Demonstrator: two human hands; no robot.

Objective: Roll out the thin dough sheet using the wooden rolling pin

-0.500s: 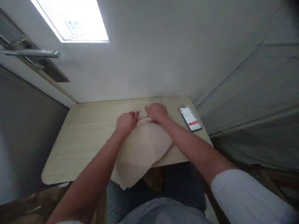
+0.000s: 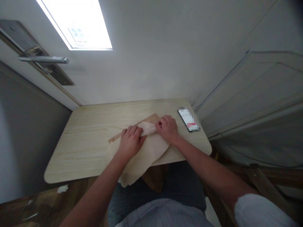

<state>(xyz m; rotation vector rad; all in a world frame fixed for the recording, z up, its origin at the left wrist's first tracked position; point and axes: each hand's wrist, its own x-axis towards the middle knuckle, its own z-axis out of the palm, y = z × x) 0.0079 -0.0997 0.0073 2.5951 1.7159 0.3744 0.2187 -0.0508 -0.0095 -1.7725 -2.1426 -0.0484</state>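
A thin cream sheet [image 2: 149, 153], paper or cloth, lies on the pale wooden table. Its near end is ragged and hangs over the front edge toward my lap. Both hands grip its far part, where it is folded or rolled into a thick ridge. My left hand [image 2: 131, 138] is curled over the ridge's left side with the thumb at the near side. My right hand [image 2: 167, 127] is closed around the right end. Beyond the ridge, a flat brown strip [image 2: 151, 117] slants along the far edge, partly hidden by my left hand.
A smartphone [image 2: 188, 119] with a lit screen lies at the table's right end. The table [image 2: 78, 142] stands against a white door with a metal handle [image 2: 44, 59] and bright window. Grey sheeting [image 2: 255, 119] hangs to the right.
Both hands have come nearer to me and turned over the sheet's far edge, which is now bunched into a ridge. The brown strip shows beyond it. The view has shifted slightly.
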